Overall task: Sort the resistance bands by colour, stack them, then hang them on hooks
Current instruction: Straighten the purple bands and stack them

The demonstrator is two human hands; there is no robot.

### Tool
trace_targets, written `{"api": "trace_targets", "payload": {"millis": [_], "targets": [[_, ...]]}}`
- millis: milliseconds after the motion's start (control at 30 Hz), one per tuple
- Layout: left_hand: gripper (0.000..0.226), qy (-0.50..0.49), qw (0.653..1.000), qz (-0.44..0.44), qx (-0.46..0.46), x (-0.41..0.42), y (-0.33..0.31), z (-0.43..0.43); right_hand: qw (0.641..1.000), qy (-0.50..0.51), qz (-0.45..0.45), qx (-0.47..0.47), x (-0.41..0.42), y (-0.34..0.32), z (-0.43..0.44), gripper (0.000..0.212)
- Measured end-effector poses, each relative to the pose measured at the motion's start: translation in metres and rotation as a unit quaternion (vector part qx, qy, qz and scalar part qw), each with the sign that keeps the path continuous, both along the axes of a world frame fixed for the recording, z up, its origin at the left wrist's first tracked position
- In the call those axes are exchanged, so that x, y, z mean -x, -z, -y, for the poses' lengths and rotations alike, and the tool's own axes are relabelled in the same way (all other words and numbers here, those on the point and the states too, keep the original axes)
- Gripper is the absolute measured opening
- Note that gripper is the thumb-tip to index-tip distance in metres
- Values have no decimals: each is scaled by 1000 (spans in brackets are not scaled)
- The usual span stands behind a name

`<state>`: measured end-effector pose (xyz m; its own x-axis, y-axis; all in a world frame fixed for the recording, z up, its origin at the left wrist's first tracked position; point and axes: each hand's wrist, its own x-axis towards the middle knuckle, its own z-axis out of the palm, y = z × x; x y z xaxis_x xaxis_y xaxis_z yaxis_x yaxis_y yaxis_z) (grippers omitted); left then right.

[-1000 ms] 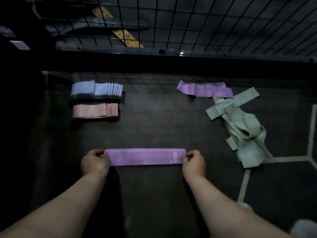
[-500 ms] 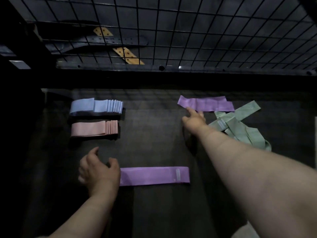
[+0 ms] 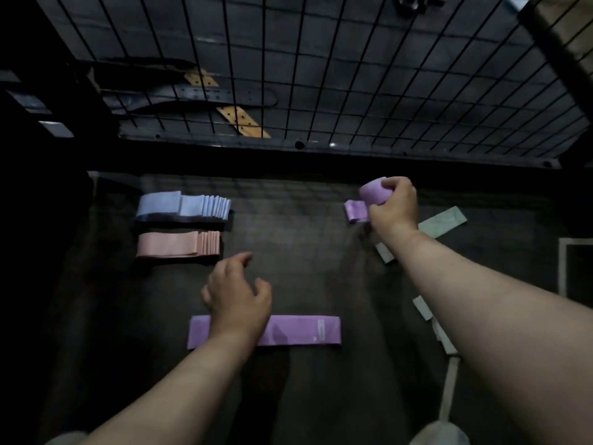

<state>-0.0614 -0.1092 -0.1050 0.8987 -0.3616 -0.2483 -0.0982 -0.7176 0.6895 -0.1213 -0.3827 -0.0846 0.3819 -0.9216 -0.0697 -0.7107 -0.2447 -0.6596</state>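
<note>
A flat purple band lies on the dark floor mat in front of me. My left hand hovers over its left part with fingers loosely spread, holding nothing. Farther right, my right hand grips a second purple band and lifts it off the mat; a further purple piece shows just below it. Green bands lie mostly hidden behind my right forearm. A stack of blue bands and a stack of pink bands sit at the left.
A black wire grid stands behind the mat, with dark belts and tan straps beyond it. White floor lines run at the right. Open mat lies between the stacks and the green bands.
My right hand closed on the far purple band and raised it from the mat. My left hand left the near band's left end and moved up and right above it.
</note>
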Motion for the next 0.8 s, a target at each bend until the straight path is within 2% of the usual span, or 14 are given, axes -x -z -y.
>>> {"api": "trace_targets", "payload": {"millis": [133,233,333,400,467,533,567,667,733,800], "targets": [[53,103,991,-47,68,5,-62,38,992,-123,5,18,8,-81,-24,57],[73,126,973,-115,158,3,-126,54,980,-195,28,14,8,-149,-46,57],[88,123,950,-127,257,-4,-196,54,963,-250,97,-40,17,-217,-80,45],[87,138,924,-172,312,-6,-244,42,948,-264,156,-85,30,-259,-110,32],[66,173,895,-210,355,-5,-285,26,937,-256,207,-116,41,-293,-135,20],[45,207,883,-203,370,3,-321,5,939,-223,229,-127,52,-321,-156,8],[43,209,881,-196,376,7,-335,-6,938,-202,246,-138,57,-333,-165,4],[60,194,867,-227,399,22,-364,-34,916,-141,307,-216,73,-356,-188,13],[68,201,849,-260,414,36,-371,-48,882,-127,332,-308,84,-358,-192,20],[67,203,839,-279,422,48,-367,-56,835,-104,344,-416,91,-352,-194,29]]}}
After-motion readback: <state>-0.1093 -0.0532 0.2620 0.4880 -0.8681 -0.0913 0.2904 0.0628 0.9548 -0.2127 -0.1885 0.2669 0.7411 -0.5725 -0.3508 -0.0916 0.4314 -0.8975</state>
